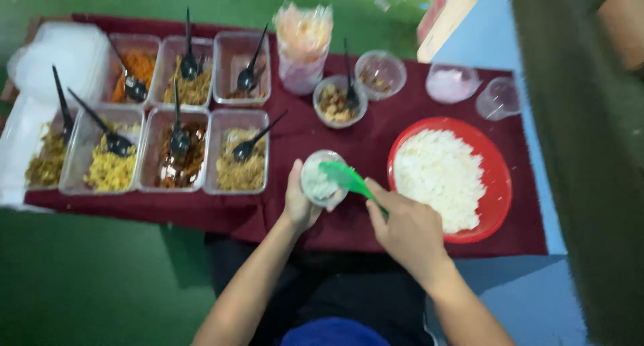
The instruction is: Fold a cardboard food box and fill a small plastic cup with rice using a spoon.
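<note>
A dark red cloth [322,141] covers a low surface that runs left to right across the middle of the scene. Beyond it and on the near left lies a green floor [87,285]. On the right a pale blue surface [537,292] borders the cloth, and a dark upright panel [583,151] rises further right. The light is even and soft.

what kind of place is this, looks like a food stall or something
Probably a food stall or serving table: clear trays of cooked dishes with black spoons, a red bowl of rice, and the left hand holding a small cup while the right hand works a green spoon.
</note>
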